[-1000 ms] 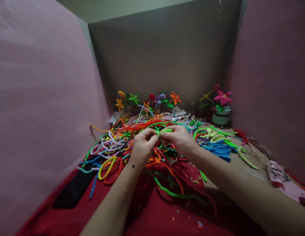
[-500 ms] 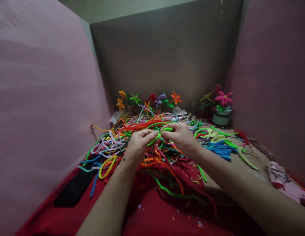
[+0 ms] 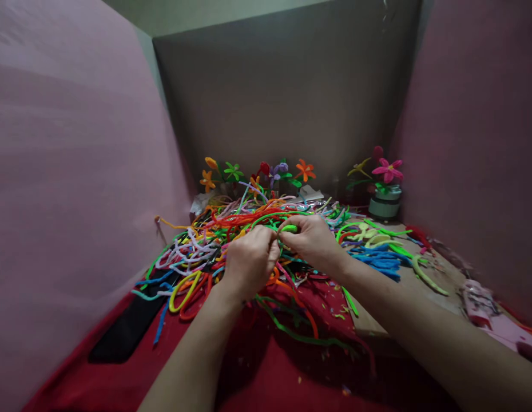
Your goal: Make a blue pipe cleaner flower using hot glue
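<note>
My right hand (image 3: pixel 309 237) pinches a bright green pipe cleaner (image 3: pixel 289 229) between thumb and fingertips, and a short piece of it shows above the fingers. Against those fingertips, my left hand (image 3: pixel 254 257) is closed with its back turned to me. It meets the same green pipe cleaner, most of which its curled fingers hide. Both hands are over a heap of loose pipe cleaners (image 3: pixel 244 214) in many colours. An orange pipe cleaner (image 3: pixel 306 315) and a darker green one (image 3: pixel 292 332) trail below the hands onto the red cloth (image 3: pixel 257 377).
Pipe-cleaner flowers (image 3: pixel 272 171) stand along the back, and a pink flower (image 3: pixel 388 170) rises from a pale green pot (image 3: pixel 384 204). Blue pipe cleaners (image 3: pixel 380 261) lie on a board (image 3: pixel 441 300) at right, near a pink tool (image 3: pixel 480 303). A black phone (image 3: pixel 124 335) lies left. Pink walls flank both sides.
My left hand has rolled over, its back now towards me, covering the green pipe cleaner's lower part. The right hand keeps its pinch in nearly the same place.
</note>
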The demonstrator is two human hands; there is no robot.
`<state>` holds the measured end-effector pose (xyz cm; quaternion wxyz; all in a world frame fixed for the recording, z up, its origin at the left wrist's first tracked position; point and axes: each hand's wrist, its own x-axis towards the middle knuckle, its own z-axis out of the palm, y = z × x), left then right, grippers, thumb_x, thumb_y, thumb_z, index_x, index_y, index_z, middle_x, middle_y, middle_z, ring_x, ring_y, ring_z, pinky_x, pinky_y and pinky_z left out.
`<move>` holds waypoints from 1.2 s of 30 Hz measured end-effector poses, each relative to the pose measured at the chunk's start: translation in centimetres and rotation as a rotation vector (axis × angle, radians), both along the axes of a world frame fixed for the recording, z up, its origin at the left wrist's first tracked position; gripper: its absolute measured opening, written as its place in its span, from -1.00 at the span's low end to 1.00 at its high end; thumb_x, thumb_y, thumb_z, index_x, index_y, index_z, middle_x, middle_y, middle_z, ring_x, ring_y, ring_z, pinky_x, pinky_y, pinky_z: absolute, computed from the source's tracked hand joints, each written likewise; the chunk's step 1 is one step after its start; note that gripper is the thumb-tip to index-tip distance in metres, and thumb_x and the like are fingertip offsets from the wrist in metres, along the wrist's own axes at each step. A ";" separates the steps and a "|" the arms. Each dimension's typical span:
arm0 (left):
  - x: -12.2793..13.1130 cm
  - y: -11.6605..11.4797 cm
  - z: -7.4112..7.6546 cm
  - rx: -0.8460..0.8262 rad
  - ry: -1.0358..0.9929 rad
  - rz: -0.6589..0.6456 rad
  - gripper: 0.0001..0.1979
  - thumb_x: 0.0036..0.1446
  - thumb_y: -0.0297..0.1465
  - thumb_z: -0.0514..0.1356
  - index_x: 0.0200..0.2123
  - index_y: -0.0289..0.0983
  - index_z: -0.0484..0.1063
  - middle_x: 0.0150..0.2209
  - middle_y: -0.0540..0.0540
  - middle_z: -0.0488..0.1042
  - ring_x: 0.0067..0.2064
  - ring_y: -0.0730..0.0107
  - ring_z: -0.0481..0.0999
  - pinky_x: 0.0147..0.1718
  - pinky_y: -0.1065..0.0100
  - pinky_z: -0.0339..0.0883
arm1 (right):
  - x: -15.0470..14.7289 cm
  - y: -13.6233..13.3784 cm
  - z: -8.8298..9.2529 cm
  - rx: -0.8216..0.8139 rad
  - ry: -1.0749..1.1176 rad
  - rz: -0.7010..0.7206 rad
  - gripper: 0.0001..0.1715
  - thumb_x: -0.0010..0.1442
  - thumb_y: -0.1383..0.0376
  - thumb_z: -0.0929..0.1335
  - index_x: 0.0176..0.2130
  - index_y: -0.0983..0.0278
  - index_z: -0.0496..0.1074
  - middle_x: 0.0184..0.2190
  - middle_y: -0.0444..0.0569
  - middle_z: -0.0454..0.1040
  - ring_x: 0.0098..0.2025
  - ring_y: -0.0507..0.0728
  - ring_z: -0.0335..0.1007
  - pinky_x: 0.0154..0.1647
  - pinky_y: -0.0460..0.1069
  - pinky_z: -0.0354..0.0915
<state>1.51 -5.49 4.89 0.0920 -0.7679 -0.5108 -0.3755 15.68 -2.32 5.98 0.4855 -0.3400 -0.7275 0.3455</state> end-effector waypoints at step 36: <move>0.2 -0.6 0.5 -0.372 -0.453 -0.225 -0.61 0.16 -0.16 -0.04 -0.48 -0.29 0.42 -0.52 -0.11 0.41 -0.48 0.39 0.37 -0.46 0.38 0.21 | 0.8 0.8 0.6 -0.213 0.250 0.234 -0.91 -0.13 0.44 0.30 -0.60 0.36 0.40 -0.69 -0.17 0.31 -0.65 -0.06 0.14 -0.61 -0.11 0.11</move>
